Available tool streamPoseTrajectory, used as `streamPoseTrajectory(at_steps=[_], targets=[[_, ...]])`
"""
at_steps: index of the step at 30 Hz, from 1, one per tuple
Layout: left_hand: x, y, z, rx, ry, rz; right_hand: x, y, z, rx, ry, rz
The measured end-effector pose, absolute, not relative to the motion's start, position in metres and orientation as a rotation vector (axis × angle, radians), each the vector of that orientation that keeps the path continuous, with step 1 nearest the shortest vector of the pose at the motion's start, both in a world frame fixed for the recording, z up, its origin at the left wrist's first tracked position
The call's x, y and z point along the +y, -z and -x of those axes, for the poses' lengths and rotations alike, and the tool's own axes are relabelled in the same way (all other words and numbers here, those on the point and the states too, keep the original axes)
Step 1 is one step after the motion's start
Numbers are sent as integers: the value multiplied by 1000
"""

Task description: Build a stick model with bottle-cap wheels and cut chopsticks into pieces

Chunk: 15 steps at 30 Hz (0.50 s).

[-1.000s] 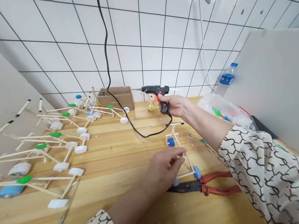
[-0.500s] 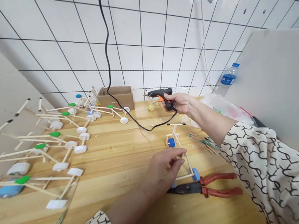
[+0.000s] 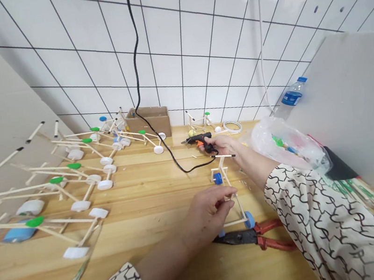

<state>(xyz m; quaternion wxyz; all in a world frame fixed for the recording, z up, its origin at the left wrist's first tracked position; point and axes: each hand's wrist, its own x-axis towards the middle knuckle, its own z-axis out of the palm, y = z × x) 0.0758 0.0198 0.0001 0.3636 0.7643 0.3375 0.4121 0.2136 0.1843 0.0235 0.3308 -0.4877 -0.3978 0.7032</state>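
My right hand [image 3: 221, 143] is wrapped round the grip of a black glue gun [image 3: 201, 138] with an orange trigger, low over the table and pointing left. My left hand [image 3: 212, 211] is closed, thumb and forefinger curled at the middle of a small tricycle model [image 3: 239, 205] made of wooden sticks; the exact contact is partly hidden. This model has a dark blue front wheel [image 3: 218, 178], a light blue rear wheel [image 3: 249, 219] and a black-tipped handlebar [image 3: 223, 156]. Red-handled pliers [image 3: 240, 237] lie just in front of it, partly under my right sleeve.
Several stick tricycles [image 3: 80, 205] with green seats and white wheels stand at left. A cardboard box [image 3: 152, 122], another tricycle [image 3: 201, 121] and a tape roll [image 3: 232, 126] are by the tiled wall. At right are a plastic bag [image 3: 280, 144] and a bottle [image 3: 292, 97]. A black cord [image 3: 135, 58] hangs ahead.
My right hand has lowered the glue gun toward the table, uncovering the tricycle and tape roll behind. My left hand stays at the model. The view has shifted slightly.
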Motion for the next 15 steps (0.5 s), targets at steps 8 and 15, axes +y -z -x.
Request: streamPoseTrajectory(at_steps=[8,15], targets=[[19,-1,-75,861,-1069,-1973,166,-30,-214,-1090,-1592,1470],[19,-3,-74,860,-1070,-1990,102,-58,-243,-1138,-1300,1458]])
